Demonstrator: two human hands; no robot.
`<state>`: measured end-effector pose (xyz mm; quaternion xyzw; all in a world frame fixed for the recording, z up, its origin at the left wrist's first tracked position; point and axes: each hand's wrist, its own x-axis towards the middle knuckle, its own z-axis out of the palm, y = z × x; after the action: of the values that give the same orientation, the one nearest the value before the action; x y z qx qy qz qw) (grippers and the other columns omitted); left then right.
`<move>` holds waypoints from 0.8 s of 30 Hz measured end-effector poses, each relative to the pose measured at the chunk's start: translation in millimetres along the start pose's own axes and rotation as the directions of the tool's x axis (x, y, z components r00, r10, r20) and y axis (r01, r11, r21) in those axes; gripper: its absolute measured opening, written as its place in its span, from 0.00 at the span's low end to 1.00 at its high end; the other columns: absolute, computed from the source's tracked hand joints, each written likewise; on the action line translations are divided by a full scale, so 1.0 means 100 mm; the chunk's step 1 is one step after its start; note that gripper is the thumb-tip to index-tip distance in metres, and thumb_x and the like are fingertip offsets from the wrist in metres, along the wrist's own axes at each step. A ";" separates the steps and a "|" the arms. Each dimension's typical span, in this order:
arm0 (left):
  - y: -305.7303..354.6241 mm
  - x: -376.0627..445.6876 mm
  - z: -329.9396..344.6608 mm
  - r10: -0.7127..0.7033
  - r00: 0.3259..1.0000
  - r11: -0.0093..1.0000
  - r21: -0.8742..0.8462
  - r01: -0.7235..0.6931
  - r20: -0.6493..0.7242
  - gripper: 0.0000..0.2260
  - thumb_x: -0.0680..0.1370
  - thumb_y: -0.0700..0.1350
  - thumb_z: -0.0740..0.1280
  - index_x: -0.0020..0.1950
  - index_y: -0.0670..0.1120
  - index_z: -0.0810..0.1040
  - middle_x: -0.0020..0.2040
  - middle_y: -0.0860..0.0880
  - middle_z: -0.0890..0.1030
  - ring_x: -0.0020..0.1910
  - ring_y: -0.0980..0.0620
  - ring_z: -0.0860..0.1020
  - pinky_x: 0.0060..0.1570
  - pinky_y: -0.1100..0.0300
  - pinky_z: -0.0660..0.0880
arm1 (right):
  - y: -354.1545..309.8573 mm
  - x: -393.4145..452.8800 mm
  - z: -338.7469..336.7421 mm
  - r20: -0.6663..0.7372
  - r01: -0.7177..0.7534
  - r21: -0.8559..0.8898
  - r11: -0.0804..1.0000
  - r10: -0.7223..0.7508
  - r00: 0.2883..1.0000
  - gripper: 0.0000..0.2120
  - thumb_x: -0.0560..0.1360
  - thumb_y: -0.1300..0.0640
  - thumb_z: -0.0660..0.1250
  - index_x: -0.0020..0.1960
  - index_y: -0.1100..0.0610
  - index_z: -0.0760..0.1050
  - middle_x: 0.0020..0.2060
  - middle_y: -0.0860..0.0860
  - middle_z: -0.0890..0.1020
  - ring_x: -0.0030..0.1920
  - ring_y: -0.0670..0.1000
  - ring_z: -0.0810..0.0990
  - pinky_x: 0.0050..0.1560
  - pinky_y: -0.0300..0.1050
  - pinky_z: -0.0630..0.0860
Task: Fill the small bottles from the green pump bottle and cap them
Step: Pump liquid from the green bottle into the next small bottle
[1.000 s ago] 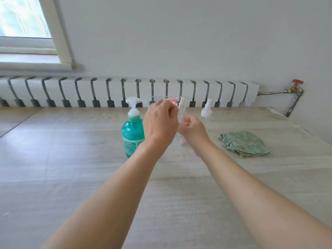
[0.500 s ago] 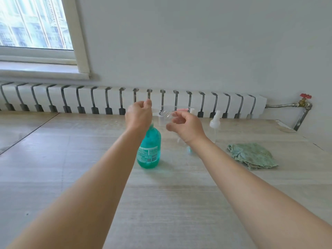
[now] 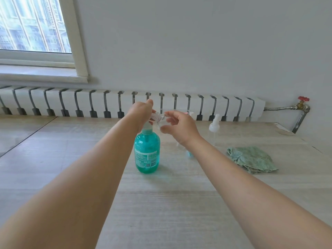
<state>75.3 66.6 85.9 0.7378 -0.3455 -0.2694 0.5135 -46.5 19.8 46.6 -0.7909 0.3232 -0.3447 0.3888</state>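
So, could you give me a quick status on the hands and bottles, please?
Left hand on green pump bottle. Right hand holds small clear bottle at spout. Nothing blocking.

Plain pale grey wall [image 3: 197, 42], daylight from window [image 3: 32, 24] upper left with cream frame, buildings outside, grey sill [image 3: 41, 74] under it; long white ribbed radiator [image 3: 107, 103] along wall base, pipe with red-handled valve [image 3: 303, 99] at right end; light wood-grain table [image 3: 170, 203], seam at left
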 end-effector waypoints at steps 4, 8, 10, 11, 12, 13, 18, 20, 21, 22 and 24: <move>0.04 0.00 0.02 -0.119 0.993 0.992 0.042 0.119 0.012 0.17 0.81 0.55 0.51 0.54 0.43 0.71 0.41 0.47 0.77 0.36 0.53 0.75 0.27 0.62 0.69 | -0.01 -0.01 0.02 0.011 -0.024 0.022 0.999 0.024 1.000 0.26 0.70 0.61 0.73 0.67 0.57 0.71 0.60 0.52 0.78 0.59 0.49 0.75 0.60 0.45 0.73; 0.05 0.03 0.01 -0.150 0.988 0.988 0.027 0.149 0.028 0.15 0.81 0.52 0.51 0.54 0.43 0.70 0.41 0.44 0.77 0.36 0.49 0.77 0.22 0.62 0.72 | 0.00 -0.01 0.03 0.024 -0.049 0.062 0.997 0.047 0.999 0.26 0.70 0.62 0.73 0.67 0.57 0.71 0.59 0.53 0.78 0.60 0.50 0.76 0.61 0.49 0.74; 0.03 0.02 0.01 -0.099 0.994 0.994 -0.031 0.100 0.048 0.10 0.81 0.49 0.54 0.53 0.43 0.68 0.37 0.46 0.73 0.31 0.50 0.74 0.14 0.67 0.69 | 0.01 -0.01 0.03 0.031 -0.049 0.081 0.996 0.046 0.998 0.26 0.70 0.62 0.73 0.67 0.57 0.72 0.59 0.53 0.78 0.59 0.51 0.76 0.62 0.50 0.74; 0.03 0.02 0.01 -0.082 0.995 0.996 -0.037 0.084 0.056 0.08 0.81 0.47 0.55 0.52 0.43 0.67 0.36 0.47 0.72 0.30 0.51 0.73 0.13 0.67 0.67 | 0.02 -0.01 0.03 0.035 -0.050 0.093 0.994 0.047 0.998 0.26 0.70 0.61 0.73 0.67 0.58 0.72 0.59 0.53 0.78 0.59 0.51 0.76 0.62 0.50 0.74; 0.03 0.02 0.01 -0.073 0.995 0.997 -0.029 0.075 0.061 0.06 0.81 0.46 0.55 0.52 0.43 0.66 0.36 0.47 0.72 0.30 0.51 0.72 0.13 0.67 0.67 | 0.02 0.00 0.03 0.040 -0.053 0.107 0.993 0.049 0.998 0.26 0.70 0.61 0.73 0.66 0.58 0.72 0.58 0.53 0.78 0.59 0.51 0.76 0.62 0.50 0.74; 0.05 0.00 0.01 -0.072 0.995 0.997 -0.019 0.074 0.067 0.05 0.81 0.44 0.55 0.52 0.43 0.66 0.36 0.48 0.71 0.30 0.51 0.72 0.13 0.67 0.67 | 0.03 0.00 0.03 0.046 -0.058 0.123 0.991 0.053 0.998 0.25 0.70 0.61 0.73 0.66 0.58 0.72 0.58 0.53 0.78 0.59 0.51 0.76 0.61 0.50 0.74; 0.06 0.01 0.01 -0.069 0.995 0.997 0.046 0.066 0.069 0.15 0.81 0.42 0.55 0.65 0.39 0.69 0.34 0.48 0.69 0.29 0.52 0.70 0.12 0.68 0.66 | 0.08 0.01 0.04 0.087 -0.107 0.212 0.972 0.090 0.992 0.24 0.70 0.60 0.73 0.64 0.56 0.73 0.54 0.50 0.78 0.56 0.51 0.77 0.56 0.47 0.76; 0.05 0.04 0.02 -0.044 0.997 0.997 0.067 0.040 0.059 0.16 0.80 0.41 0.55 0.67 0.36 0.68 0.34 0.48 0.70 0.29 0.52 0.71 0.13 0.69 0.66 | 0.09 0.02 0.04 0.096 -0.115 0.228 0.967 0.095 0.991 0.24 0.70 0.60 0.74 0.64 0.56 0.73 0.54 0.50 0.79 0.56 0.51 0.77 0.54 0.45 0.75; 0.06 0.03 0.01 -0.038 0.997 0.996 0.077 0.033 0.063 0.16 0.80 0.40 0.55 0.66 0.35 0.68 0.34 0.48 0.70 0.29 0.52 0.71 0.13 0.69 0.66 | 0.09 0.02 0.04 0.100 -0.117 0.233 0.965 0.096 0.990 0.24 0.70 0.60 0.73 0.64 0.56 0.73 0.54 0.50 0.79 0.56 0.51 0.77 0.53 0.44 0.75; 0.07 0.04 0.02 -0.030 0.997 0.996 0.083 0.024 0.068 0.16 0.80 0.40 0.55 0.66 0.35 0.68 0.34 0.48 0.70 0.29 0.53 0.71 0.14 0.69 0.67 | 0.10 0.03 0.03 0.105 -0.118 0.235 0.965 0.095 0.990 0.24 0.70 0.60 0.73 0.64 0.56 0.73 0.54 0.50 0.79 0.56 0.50 0.77 0.52 0.42 0.75; 0.07 0.06 0.04 -0.023 0.997 0.993 0.116 0.014 0.071 0.16 0.80 0.39 0.55 0.67 0.34 0.67 0.34 0.49 0.69 0.30 0.54 0.71 0.15 0.70 0.68 | 0.11 0.04 0.02 0.114 -0.117 0.238 0.964 0.092 0.989 0.24 0.70 0.60 0.73 0.64 0.56 0.73 0.54 0.51 0.79 0.55 0.50 0.77 0.49 0.39 0.74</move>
<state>74.2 58.3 91.5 0.7592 -0.3720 -0.2801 0.4547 -45.2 12.7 37.8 -0.7353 0.2995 -0.3200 0.5169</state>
